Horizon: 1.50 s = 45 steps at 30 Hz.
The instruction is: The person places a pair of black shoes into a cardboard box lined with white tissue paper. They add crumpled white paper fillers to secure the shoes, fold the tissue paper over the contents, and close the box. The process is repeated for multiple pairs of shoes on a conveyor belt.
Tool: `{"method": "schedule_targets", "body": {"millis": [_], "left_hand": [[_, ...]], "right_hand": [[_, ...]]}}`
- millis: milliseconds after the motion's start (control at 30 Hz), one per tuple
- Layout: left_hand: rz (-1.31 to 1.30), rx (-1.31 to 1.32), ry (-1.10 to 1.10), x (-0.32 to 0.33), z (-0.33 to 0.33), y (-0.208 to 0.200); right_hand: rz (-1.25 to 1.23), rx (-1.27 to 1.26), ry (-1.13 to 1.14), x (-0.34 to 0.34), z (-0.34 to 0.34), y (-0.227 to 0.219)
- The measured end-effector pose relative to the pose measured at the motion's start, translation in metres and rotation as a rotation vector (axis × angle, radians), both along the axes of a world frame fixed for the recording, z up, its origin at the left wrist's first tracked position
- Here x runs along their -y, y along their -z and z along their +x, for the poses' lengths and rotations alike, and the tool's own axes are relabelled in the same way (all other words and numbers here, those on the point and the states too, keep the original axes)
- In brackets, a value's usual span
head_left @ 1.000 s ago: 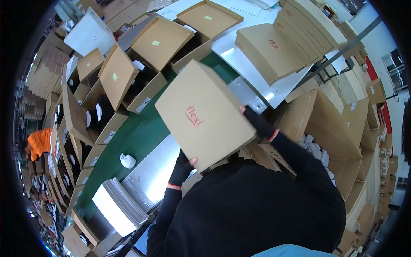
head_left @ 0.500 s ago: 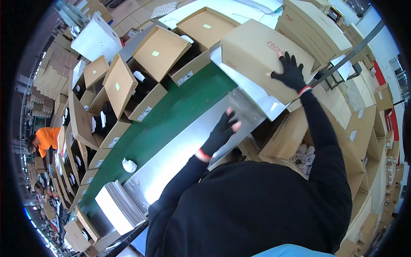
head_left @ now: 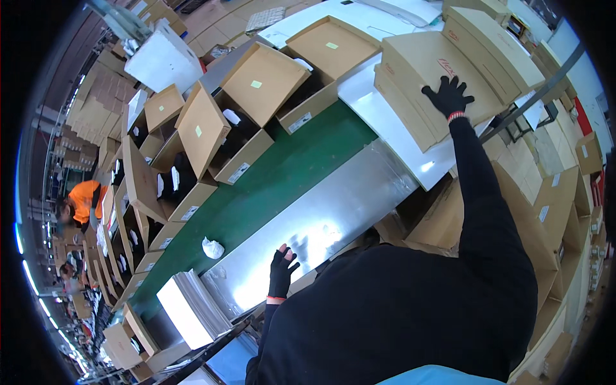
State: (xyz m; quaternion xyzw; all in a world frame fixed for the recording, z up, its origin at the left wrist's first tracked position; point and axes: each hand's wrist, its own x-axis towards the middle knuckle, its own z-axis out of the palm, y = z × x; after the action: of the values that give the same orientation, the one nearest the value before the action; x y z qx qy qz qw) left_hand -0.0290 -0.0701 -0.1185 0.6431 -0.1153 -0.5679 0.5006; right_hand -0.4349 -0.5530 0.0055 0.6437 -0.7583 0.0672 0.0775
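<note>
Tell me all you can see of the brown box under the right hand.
The brown box looks like cardboard, closed, with red lettering on top. It lies flat over a white tabletop, near another brown box; its direct support is unclear. The right hand, gloved in black, lies spread over it, apparently touching.

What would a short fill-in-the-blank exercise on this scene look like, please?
The right hand is spread over a brown box made of ____.
The belt beneath the crumpled white bundle is coloured ____.
The stack of white sheets lies to the ____ of the left hand.
The co-worker's top is ____.

Missing words: cardboard; green; left; orange.
</note>
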Motion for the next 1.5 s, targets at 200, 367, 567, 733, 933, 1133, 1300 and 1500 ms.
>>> {"method": "schedule_targets", "body": {"millis": [200,367,567,733,933,1133,1300,1500], "left_hand": [[0.057,-0.004,-0.035,-0.01,-0.01,-0.007],[0.036,-0.014,0.091,0.007,-0.005,-0.011],[0.066,0.021,0.024,-0.009,-0.003,-0.01],[0.115,-0.024,-0.014,-0.032,-0.01,-0.012],[0.084,-0.088,-0.003,-0.039,-0.002,-0.001],[0.026,-0.115,0.013,-0.047,0.024,0.048],[-0.139,0.34,0.372,-0.007,0.067,0.114],[-0.393,1.369,0.49,0.147,0.144,0.051]], "right_hand": [[0.087,1.648,-0.258,-0.075,0.103,0.089],[-0.553,2.737,0.093,0.011,0.021,0.207],[-0.08,0.961,0.02,-0.003,-0.009,0.202],[-0.162,2.235,0.226,0.0,-0.059,0.233],[0.438,3.451,0.39,-0.002,-0.141,0.254],[0.25,2.524,0.387,-0.092,-0.027,0.204],[0.549,1.235,-0.422,-0.2,0.047,0.222],[0.79,2.339,0.226,-0.275,0.098,0.171]]}}
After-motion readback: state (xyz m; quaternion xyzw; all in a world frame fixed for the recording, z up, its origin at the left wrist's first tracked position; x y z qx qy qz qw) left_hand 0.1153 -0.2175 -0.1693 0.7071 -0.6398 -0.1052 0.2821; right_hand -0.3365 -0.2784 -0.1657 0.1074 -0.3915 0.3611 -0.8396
